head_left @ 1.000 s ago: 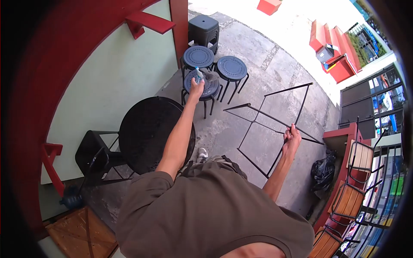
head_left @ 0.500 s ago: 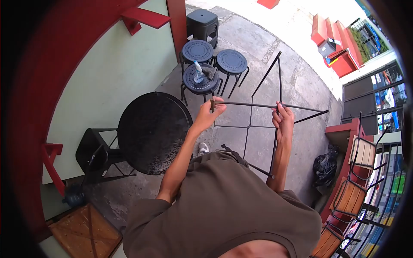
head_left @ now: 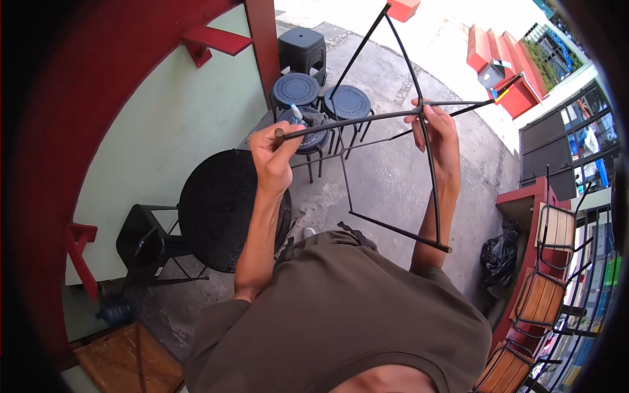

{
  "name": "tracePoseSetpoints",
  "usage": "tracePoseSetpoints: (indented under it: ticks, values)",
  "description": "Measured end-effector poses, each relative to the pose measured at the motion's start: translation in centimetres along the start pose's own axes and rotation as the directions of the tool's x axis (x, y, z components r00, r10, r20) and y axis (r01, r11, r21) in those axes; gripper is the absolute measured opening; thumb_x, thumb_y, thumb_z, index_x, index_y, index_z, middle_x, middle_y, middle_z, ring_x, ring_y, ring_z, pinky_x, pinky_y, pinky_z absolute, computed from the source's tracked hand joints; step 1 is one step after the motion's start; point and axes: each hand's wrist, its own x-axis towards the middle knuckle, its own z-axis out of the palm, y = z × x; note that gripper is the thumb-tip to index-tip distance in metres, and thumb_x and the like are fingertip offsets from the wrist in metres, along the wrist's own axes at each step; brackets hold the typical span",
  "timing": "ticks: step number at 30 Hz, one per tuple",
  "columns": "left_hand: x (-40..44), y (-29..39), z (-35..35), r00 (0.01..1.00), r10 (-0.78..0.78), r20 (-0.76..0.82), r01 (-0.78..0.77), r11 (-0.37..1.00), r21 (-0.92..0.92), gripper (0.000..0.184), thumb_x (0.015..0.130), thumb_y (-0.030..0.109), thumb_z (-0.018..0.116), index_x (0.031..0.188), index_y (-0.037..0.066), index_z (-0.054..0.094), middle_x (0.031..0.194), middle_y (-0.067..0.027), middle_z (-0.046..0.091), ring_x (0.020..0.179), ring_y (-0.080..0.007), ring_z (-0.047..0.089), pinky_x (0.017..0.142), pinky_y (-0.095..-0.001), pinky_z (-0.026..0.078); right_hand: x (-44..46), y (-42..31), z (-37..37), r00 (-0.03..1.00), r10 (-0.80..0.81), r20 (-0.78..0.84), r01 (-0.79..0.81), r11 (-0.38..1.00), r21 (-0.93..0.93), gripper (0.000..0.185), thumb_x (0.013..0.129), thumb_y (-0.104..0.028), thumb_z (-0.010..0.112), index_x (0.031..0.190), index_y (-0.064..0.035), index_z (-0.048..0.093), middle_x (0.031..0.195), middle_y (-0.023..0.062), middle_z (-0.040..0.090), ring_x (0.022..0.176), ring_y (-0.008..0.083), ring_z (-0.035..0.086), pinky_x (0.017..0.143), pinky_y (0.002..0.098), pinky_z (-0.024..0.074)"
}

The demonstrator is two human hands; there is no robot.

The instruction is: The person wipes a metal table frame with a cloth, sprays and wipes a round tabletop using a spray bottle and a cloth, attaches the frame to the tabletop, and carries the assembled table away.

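Up in front of my chest I hold a black metal leg frame point(head_left: 357, 121), made of thin tubes with crossing bars and capped leg ends. My left hand point(head_left: 272, 157) is closed around one leg near its capped end. My right hand point(head_left: 439, 134) grips the frame at a joint where several tubes meet, fingers wrapped over it. Behind the left hand stand round dark stools; a spray bottle point(head_left: 297, 112) on the nearest stool point(head_left: 316, 139) is partly hidden by that hand and the tube.
A round black table top point(head_left: 213, 216) stands at left, beside a black metal chair point(head_left: 141, 232). Two more round stools point(head_left: 296, 88) and a square plastic stool point(head_left: 303, 49) are ahead. At right are a black bag point(head_left: 499, 259) and wooden-seated chairs point(head_left: 542, 298). A wooden board point(head_left: 118, 357) lies lower left.
The frame has been raised closer to me and tilted, its far leg swinging up and left. My left hand moved left and up; my right hand rose slightly. Both keep hold.
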Motion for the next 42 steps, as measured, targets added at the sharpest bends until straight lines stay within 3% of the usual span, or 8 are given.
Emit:
tracePoseSetpoints:
  ticks: [5, 12, 16, 18, 20, 24, 30, 42]
  values:
    - [2.1, 3.4, -0.2, 0.964, 0.101, 0.246, -0.111, 0.993, 0.026, 0.03, 0.089, 0.013, 0.068, 0.066, 0.005, 0.05, 0.059, 0.0037, 0.036, 0.052, -0.0069, 0.029, 0.049, -0.0279, 0.017, 4.2, -0.6, 1.1, 0.992, -0.088, 0.091, 0.088, 0.996, -0.001, 0.039, 0.1, -0.029, 0.046, 0.114, 0.0062, 0.057, 0.083, 0.0148, 0.067, 0.051, 0.0091, 0.05, 0.044, 0.022, 0.0378]
    - [3.0, 7.6, -0.2, 0.951, 0.277, -0.134, -0.212, 0.905, 0.37, 0.04, 0.094, 0.022, 0.068, 0.062, 0.01, 0.046, 0.057, 0.0082, 0.029, 0.05, -0.0037, 0.021, 0.049, -0.0266, 0.013, 4.9, -0.9, 1.6, 0.875, -0.076, 0.478, 0.082, 0.997, 0.009, 0.086, 0.099, -0.066, 0.022, 0.14, 0.0063, 0.042, 0.107, 0.024, 0.065, 0.08, 0.0208, 0.067, 0.07, 0.0301, 0.0571]
    - [1.6, 9.8, -2.6, 0.903, 0.36, -0.234, -0.206, 0.842, 0.498, 0.042, 0.092, 0.024, 0.071, 0.063, 0.011, 0.044, 0.058, 0.0091, 0.029, 0.051, -0.0029, 0.02, 0.049, -0.0263, 0.012, -4.1, 1.5, 3.5, 0.874, -0.062, 0.482, 0.054, 0.998, 0.031, 0.12, 0.074, -0.094, 0.032, 0.143, 0.0051, 0.034, 0.115, 0.0279, 0.06, 0.11, 0.0339, 0.06, 0.099, 0.0484, 0.0421]
    - [0.5, 10.9, -4.4, 0.883, 0.377, -0.279, -0.19, 0.831, 0.523, 0.039, 0.091, 0.022, 0.072, 0.065, 0.009, 0.047, 0.059, 0.0093, 0.031, 0.054, -0.0028, 0.022, 0.05, -0.0259, 0.014, -8.6, 4.2, 4.0, 0.723, -0.005, 0.691, -0.054, 0.997, 0.063, 0.123, 0.07, -0.092, 0.045, 0.139, 0.0086, 0.037, 0.11, 0.0264, 0.062, 0.107, 0.0359, 0.062, 0.098, 0.0483, 0.0414]
    - [-0.8, 12.5, -6.1, 0.873, 0.364, -0.325, -0.165, 0.847, 0.505, 0.039, 0.089, 0.015, 0.074, 0.063, 0.006, 0.046, 0.061, 0.0094, 0.033, 0.06, -0.0034, 0.025, 0.054, -0.025, 0.017, -12.6, 3.9, 6.6, 0.803, 0.155, 0.576, -0.31, 0.933, 0.181, 0.091, 0.079, -0.081, 0.052, 0.098, 0.0064, 0.062, 0.075, 0.0167, 0.063, 0.074, 0.0284, 0.063, 0.076, 0.037, 0.0471]
    - [-2.9, 15.3, -8.9, 0.819, 0.4, -0.411, -0.15, 0.841, 0.521, 0.039, 0.09, 0.018, 0.074, 0.062, 0.008, 0.048, 0.059, 0.0098, 0.034, 0.055, -0.0025, 0.025, 0.051, -0.0249, 0.016, -14.1, 4.1, 12.5, 0.957, -0.109, 0.267, 0.042, 0.969, 0.244, 0.064, 0.09, -0.073, 0.046, 0.066, -0.0146, 0.035, 0.057, -0.0051, 0.029, 0.053, 0.0096, 0.022, 0.052, 0.0299, 0.0198]
    - [-7.5, 19.1, -15.2, 0.788, 0.412, -0.458, -0.182, 0.866, 0.466, 0.033, 0.09, 0.02, 0.072, 0.066, 0.007, 0.054, 0.055, 0.009, 0.035, 0.049, -0.0025, 0.022, 0.048, -0.0257, 0.014, -11.5, 5.8, 17.8, 0.964, -0.267, -0.008, 0.261, 0.936, 0.237, 0.057, 0.103, -0.044, 0.047, 0.06, -0.0117, 0.026, 0.057, -0.0048, 0.022, 0.049, 0.0076, 0.019, 0.046, 0.0278, 0.0151]
    - [-15.0, 24.6, -20.7, 0.767, 0.435, -0.471, -0.169, 0.846, 0.506, 0.027, 0.099, 0.016, 0.06, 0.075, 0.005, 0.055, 0.055, 0.0085, 0.027, 0.049, -0.0026, 0.018, 0.047, -0.0274, 0.011, -17.0, 7.2, 28.1, 0.933, -0.345, -0.107, 0.357, 0.925, 0.132, 0.058, 0.102, -0.046, 0.047, 0.06, -0.0132, 0.024, 0.056, -0.005, 0.02, 0.047, 0.0067, 0.017, 0.044, 0.0267, 0.0138]
